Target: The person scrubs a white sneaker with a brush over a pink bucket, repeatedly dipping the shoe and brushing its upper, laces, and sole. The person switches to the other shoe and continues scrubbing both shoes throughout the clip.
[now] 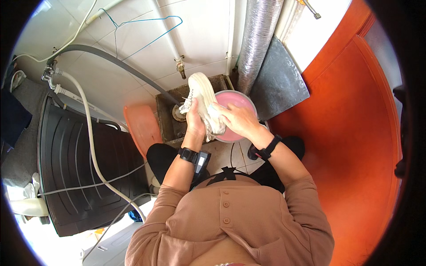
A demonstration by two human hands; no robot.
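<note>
A white lace-up sneaker [203, 91] is held up on its side, toe away from me, with its thick sole facing right. My left hand [195, 121] grips it from the left, near the laces. My right hand [238, 119] is against the sole side near the heel. Its fingers pinch a small whitish thing [212, 110], mostly covered, whose kind I cannot tell. Below the right hand stands a round basin [233, 135] with a pink inside. Behind the shoe is a stone sink [166, 124] with a grey drain hose [133, 68] running into it.
A brass tap [180, 68] is on the tiled wall above the sink. An orange plastic basin [141, 128] leans at the left, beside a dark ribbed appliance panel [90, 159]. A foil duct [258, 43] and grey slab [283, 79] stand near the red-orange door [346, 133].
</note>
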